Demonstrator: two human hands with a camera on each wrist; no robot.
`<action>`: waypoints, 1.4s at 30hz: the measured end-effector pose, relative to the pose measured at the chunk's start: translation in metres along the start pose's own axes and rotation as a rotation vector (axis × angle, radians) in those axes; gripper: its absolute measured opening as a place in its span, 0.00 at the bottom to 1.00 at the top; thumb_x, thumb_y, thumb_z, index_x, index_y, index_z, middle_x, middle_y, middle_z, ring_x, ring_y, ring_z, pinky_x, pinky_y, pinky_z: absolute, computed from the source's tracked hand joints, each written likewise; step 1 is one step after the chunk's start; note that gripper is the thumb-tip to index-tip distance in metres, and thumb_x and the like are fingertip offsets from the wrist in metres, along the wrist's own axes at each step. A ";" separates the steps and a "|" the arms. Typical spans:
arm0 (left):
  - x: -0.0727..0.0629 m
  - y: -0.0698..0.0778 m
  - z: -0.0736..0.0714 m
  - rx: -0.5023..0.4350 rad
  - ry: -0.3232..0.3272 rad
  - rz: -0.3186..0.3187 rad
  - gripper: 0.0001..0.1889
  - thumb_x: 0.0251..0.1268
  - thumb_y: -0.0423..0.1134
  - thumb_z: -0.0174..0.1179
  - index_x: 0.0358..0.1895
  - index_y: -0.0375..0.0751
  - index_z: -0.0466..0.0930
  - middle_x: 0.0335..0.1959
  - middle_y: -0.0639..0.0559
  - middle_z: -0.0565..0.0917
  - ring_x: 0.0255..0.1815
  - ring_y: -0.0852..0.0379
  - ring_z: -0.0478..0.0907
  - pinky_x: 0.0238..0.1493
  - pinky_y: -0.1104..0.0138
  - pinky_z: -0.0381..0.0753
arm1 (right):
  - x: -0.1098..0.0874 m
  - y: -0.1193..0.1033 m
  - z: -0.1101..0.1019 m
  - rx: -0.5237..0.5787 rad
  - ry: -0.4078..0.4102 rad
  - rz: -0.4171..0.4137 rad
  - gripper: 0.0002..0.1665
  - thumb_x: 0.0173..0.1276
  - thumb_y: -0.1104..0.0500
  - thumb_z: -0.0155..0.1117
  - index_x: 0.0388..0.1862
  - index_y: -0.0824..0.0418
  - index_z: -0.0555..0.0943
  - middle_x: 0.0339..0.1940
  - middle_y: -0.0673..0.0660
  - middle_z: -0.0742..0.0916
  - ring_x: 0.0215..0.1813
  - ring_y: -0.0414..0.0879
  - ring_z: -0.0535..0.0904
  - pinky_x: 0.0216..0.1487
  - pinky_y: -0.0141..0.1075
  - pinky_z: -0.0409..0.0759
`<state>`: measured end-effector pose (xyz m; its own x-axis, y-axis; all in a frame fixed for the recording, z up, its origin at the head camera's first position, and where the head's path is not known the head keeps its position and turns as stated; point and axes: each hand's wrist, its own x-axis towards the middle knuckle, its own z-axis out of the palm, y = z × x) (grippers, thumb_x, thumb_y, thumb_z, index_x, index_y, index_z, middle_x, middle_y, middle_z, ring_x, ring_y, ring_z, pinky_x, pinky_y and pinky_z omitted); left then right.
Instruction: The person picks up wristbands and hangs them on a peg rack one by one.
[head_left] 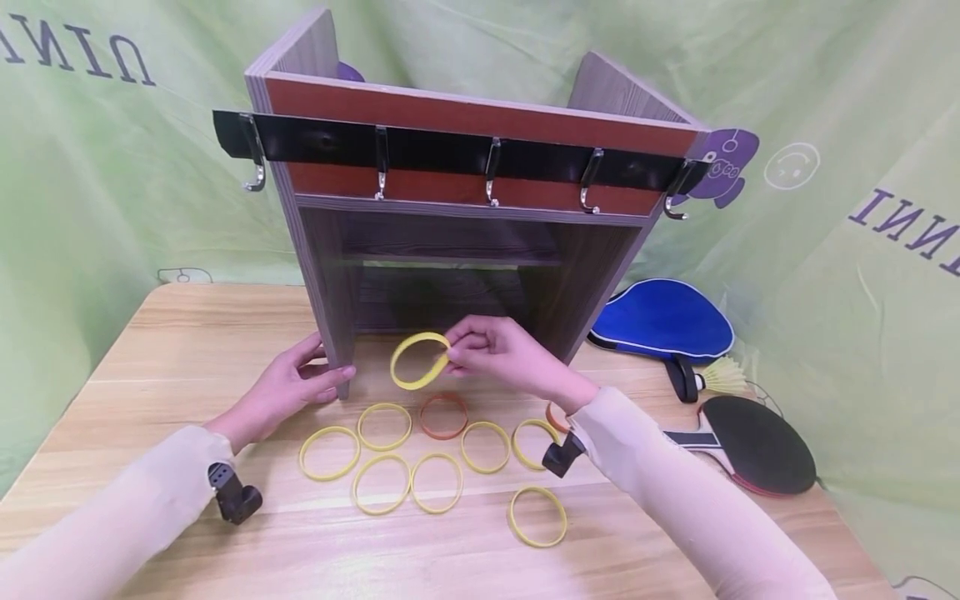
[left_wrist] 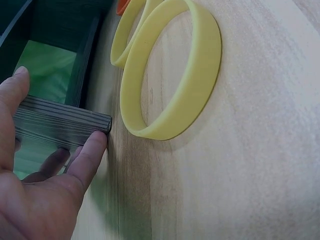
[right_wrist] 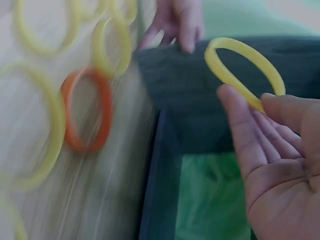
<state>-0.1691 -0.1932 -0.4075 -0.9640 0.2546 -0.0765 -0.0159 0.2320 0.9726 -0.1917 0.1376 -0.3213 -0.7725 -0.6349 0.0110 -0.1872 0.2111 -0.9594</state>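
Observation:
My right hand [head_left: 498,354] pinches a yellow wristband [head_left: 411,386] between thumb and fingers, raised in front of the shelf's lower opening. In the right wrist view this wristband [right_wrist: 252,56] is tilted, the far side free. My left hand [head_left: 288,390] grips the foot of the left side panel [head_left: 335,317] of a grey wood-grain shelf unit. The left wrist view shows the thumb on one face of the panel [left_wrist: 60,117] and fingers on the other. On the table before the shelf lie several yellow wristbands [head_left: 537,544] and an orange wristband [head_left: 444,437]; another orange wristband [head_left: 555,419] is partly hidden by the right sleeve.
Across the shelf's front runs a black strip [head_left: 435,144] with several metal hooks [head_left: 491,171]. To the right lie a blue paddle case [head_left: 663,321], a yellow shuttlecock [head_left: 723,377] and a black table-tennis paddle [head_left: 757,442]. A green curtain [head_left: 840,275] hangs behind the wooden table [head_left: 247,542].

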 end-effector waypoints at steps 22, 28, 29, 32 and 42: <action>0.002 -0.001 -0.003 -0.001 -0.012 0.041 0.39 0.76 0.42 0.65 0.84 0.48 0.56 0.76 0.30 0.69 0.53 0.71 0.83 0.51 0.67 0.90 | 0.043 -0.119 0.085 0.544 0.070 -0.245 0.16 0.78 0.73 0.56 0.62 0.75 0.74 0.64 0.77 0.83 0.65 0.68 0.82 0.67 0.48 0.84; 0.003 -0.004 -0.002 -0.010 -0.013 0.043 0.39 0.75 0.42 0.65 0.83 0.47 0.57 0.75 0.31 0.70 0.53 0.70 0.83 0.51 0.67 0.90 | 0.048 -0.129 0.093 0.612 0.096 -0.286 0.16 0.79 0.74 0.54 0.62 0.76 0.72 0.67 0.79 0.80 0.70 0.73 0.76 0.68 0.46 0.83; 0.004 -0.004 -0.002 -0.009 -0.014 0.043 0.39 0.75 0.42 0.65 0.83 0.47 0.57 0.75 0.31 0.70 0.53 0.70 0.83 0.51 0.67 0.90 | 0.049 -0.130 0.093 0.623 0.105 -0.286 0.15 0.79 0.74 0.54 0.61 0.76 0.73 0.67 0.79 0.80 0.70 0.73 0.76 0.68 0.45 0.83; 0.004 -0.004 -0.002 -0.009 -0.016 0.044 0.39 0.75 0.42 0.66 0.83 0.49 0.57 0.75 0.32 0.70 0.53 0.70 0.83 0.51 0.67 0.90 | 0.053 -0.130 0.096 0.653 0.139 -0.286 0.11 0.78 0.74 0.54 0.56 0.72 0.75 0.67 0.80 0.79 0.69 0.73 0.76 0.66 0.45 0.85; 0.002 -0.004 -0.003 -0.011 -0.022 0.051 0.39 0.75 0.42 0.65 0.83 0.49 0.57 0.76 0.32 0.70 0.53 0.71 0.83 0.51 0.67 0.90 | 0.060 -0.123 0.099 0.613 0.161 -0.207 0.12 0.78 0.73 0.56 0.57 0.73 0.74 0.64 0.82 0.80 0.67 0.71 0.79 0.67 0.47 0.83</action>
<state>-0.1721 -0.1959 -0.4106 -0.9577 0.2861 -0.0311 0.0302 0.2077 0.9777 -0.1550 0.0003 -0.2304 -0.8477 -0.4875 0.2090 0.0003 -0.3945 -0.9189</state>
